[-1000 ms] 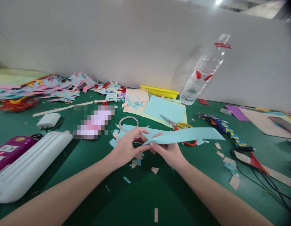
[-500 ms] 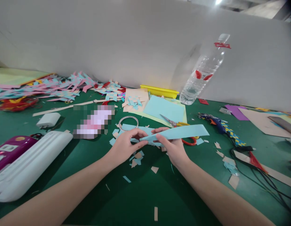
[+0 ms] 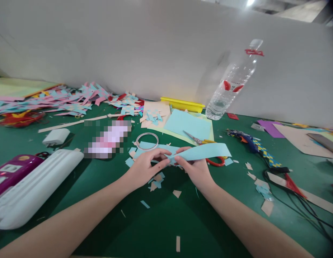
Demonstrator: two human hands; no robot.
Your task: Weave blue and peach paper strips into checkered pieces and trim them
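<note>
A long light blue paper strip (image 3: 206, 152) is held just above the green table (image 3: 161, 218), its free end reaching right over the red-and-yellow scissors (image 3: 209, 142). My left hand (image 3: 146, 167) pinches the strip's left end between thumb and fingers. My right hand (image 3: 195, 168) grips the same strip right beside it, fingers curled under the paper and thumb on top. Small blue and tan paper scraps (image 3: 156, 179) lie below my hands. A roll of clear tape (image 3: 147, 140) sits just beyond my left hand.
A clear water bottle (image 3: 231, 84) leans on the white back board. A yellow tray (image 3: 182, 104), blue and tan sheets (image 3: 188, 123), heaps of pink and blue strips (image 3: 61, 98), a white case (image 3: 34, 188), a charger (image 3: 56, 136) and black cables (image 3: 298, 199) with a glue gun (image 3: 244, 138) surround the hands.
The strip's free right end has drawn in leftward and lowered toward the scissors. My right hand has moved slightly up and closer to the left hand; both keep their hold.
</note>
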